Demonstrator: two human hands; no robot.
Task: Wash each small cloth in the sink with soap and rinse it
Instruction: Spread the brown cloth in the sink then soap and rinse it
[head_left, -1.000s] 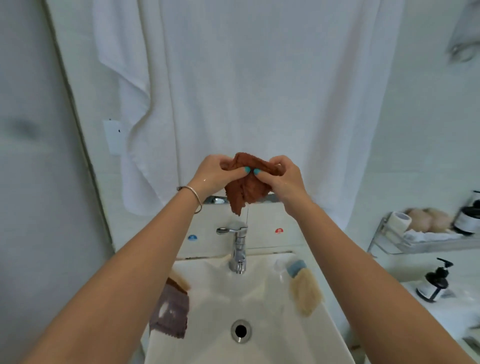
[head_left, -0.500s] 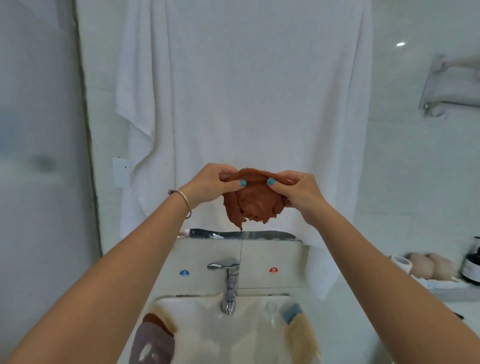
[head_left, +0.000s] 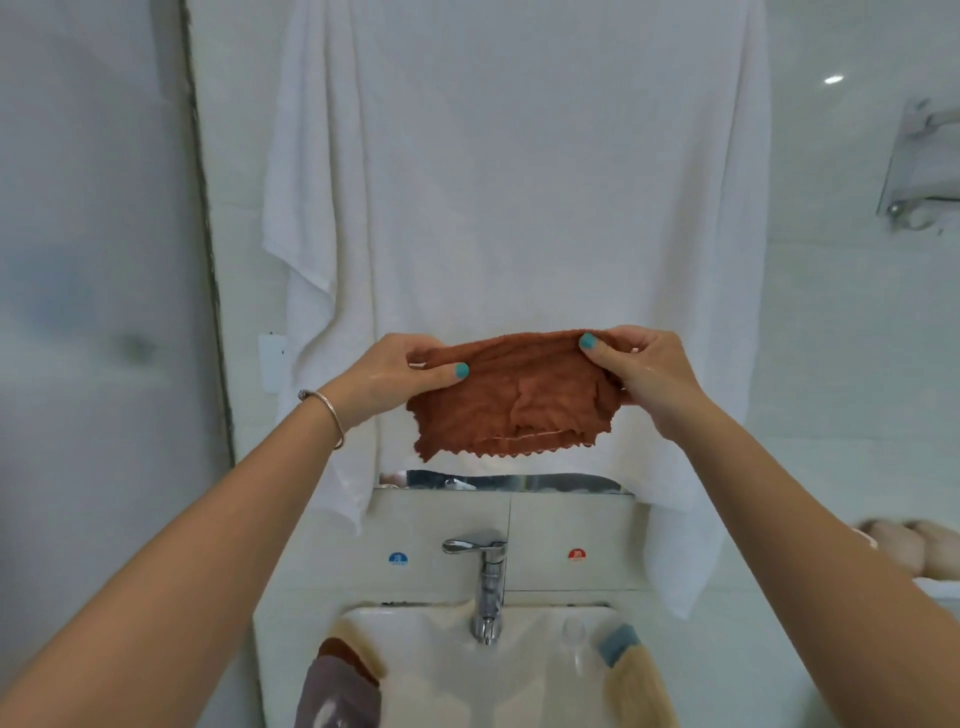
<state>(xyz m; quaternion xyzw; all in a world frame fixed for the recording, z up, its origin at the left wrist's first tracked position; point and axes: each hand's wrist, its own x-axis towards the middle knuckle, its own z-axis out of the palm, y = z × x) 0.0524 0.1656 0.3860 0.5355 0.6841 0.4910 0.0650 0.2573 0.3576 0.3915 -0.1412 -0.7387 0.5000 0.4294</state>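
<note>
Left rim of the sink (head_left: 415, 623): grey and brown cloths (head_left: 340, 686) draped, waiting. Above, our left hand (head_left: 387, 382) pinches one top corner of the rust cloth (head_left: 511, 405), our right hand (head_left: 644, 371) the other — hands apart, cloth spread flat, high over the tap (head_left: 485, 582). Likely checking it after rinsing. We'd keep it taut and above the basin so drips land inside. Right rim — beige and blue cloths (head_left: 631, 680).

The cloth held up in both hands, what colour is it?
Rust brown cloth, seen in the head view.
</note>
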